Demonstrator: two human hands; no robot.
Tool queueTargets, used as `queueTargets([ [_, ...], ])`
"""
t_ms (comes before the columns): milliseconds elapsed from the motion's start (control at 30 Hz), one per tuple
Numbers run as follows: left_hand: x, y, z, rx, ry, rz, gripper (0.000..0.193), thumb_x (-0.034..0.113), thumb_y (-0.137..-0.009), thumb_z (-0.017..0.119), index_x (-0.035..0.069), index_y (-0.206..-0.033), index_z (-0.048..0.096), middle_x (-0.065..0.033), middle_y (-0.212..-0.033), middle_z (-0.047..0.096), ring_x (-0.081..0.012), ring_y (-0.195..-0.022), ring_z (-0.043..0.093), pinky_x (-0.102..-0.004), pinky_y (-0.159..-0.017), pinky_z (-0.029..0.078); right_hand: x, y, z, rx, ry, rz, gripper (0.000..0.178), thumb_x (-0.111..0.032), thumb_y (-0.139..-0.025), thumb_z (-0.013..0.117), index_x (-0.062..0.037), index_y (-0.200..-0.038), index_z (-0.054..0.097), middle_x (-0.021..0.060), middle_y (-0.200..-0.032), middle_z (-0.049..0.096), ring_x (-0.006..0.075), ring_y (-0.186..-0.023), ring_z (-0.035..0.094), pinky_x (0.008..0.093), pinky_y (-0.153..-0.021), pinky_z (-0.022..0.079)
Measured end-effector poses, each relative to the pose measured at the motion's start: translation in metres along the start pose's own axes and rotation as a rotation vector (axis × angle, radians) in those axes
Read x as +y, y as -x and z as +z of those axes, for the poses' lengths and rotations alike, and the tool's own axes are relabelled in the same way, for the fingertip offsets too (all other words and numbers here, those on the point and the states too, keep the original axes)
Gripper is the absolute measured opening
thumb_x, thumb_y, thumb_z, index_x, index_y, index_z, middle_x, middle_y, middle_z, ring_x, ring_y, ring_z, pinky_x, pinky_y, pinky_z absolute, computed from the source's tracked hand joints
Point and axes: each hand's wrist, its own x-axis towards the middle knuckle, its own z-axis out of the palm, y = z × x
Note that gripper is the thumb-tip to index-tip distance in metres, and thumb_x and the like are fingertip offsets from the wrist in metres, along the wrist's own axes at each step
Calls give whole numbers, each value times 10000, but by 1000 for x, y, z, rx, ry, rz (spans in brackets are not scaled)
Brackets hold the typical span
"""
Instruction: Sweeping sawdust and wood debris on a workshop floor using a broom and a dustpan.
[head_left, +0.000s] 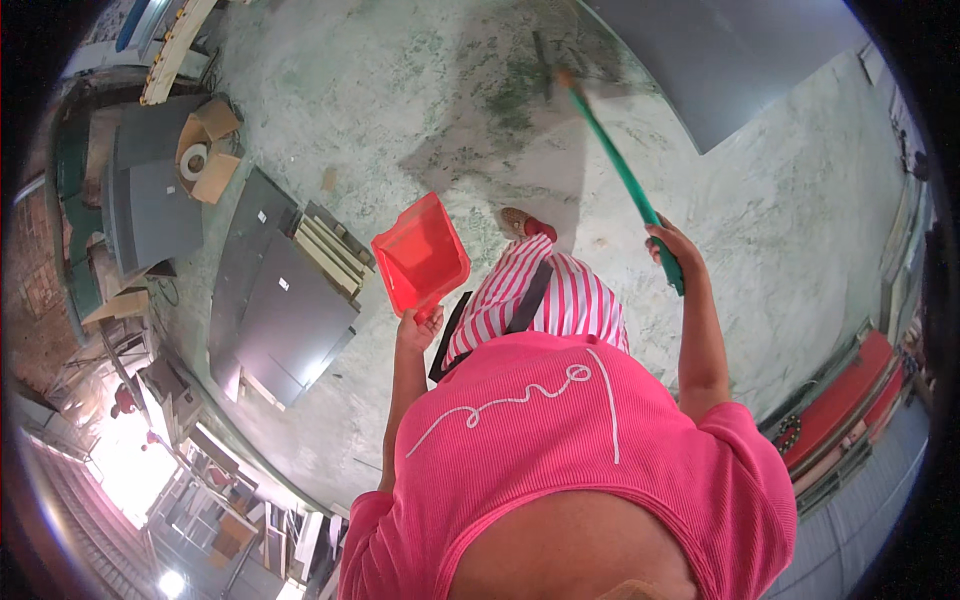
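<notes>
My left hand (425,326) is closed round the short handle of a red dustpan (422,250), which is held up in front of my left side. Nothing can be made out inside its red tray. On the other side, my right hand (677,248) grips the upper end of a broom (617,160) with a long green handle. The handle slants away to the far left, toward a dark, narrow head that is smeared by motion over a darker patch of floor. An orange-brown joint shows where the handle meets the head.
Dark grey panels (285,300) lie on the left floor, beside light strips (330,255). An open cardboard box (212,150) with a white roll stands farther left. A large dark sheet (740,60) juts in at far right. Red boards (840,395) lie at right.
</notes>
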Motion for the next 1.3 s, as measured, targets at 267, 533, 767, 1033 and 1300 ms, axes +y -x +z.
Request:
queueTargets([
  [267,-1,-6,-6,-13,35,-41,333,198,-729,328,-34,-937,443,-164,-812,526,-232,-747,520,-335,-692,427,44,-53,-88,188,-371,-224,180,-139,-719,503,-86,-762,336,27,-523,380,82,-412,384,182,-344,350],
  [533,2,0,13,-2,74,-31,341,218,-750,328,-31,-962,427,-167,-816,519,-252,-768,510,-351,-722,410,58,-88,-55,216,-7,-65,195,-227,-735,464,-47,-801,431,63,-505,460,171,-394,445,289,-353,375],
  [767,-4,-17,8,-40,90,-61,350,241,-761,330,-28,-958,435,-166,-802,520,-237,-755,511,-342,-704,416,57,-59,65,-285,-171,21,279,-205,-723,494,-75,-929,357,25,-546,418,102,-416,422,213,-359,372],
  [1033,-17,-20,-12,-210,139,-23,355,250,-747,353,-35,-932,454,-148,-771,528,-223,-706,516,-331,-687,421,-6,-22,116,-379,-175,199,246,-184,-735,495,-149,-921,338,5,-593,385,37,-435,360,141,-342,319],
  [1300,-35,13,-17,18,212,22,340,245,-732,427,23,-989,437,-116,-806,530,-201,-703,512,-290,-648,425,-51,-98,44,-47,-271,-87,236,-138,-722,508,-123,-851,310,37,-563,396,83,-408,401,192,-360,370],
])
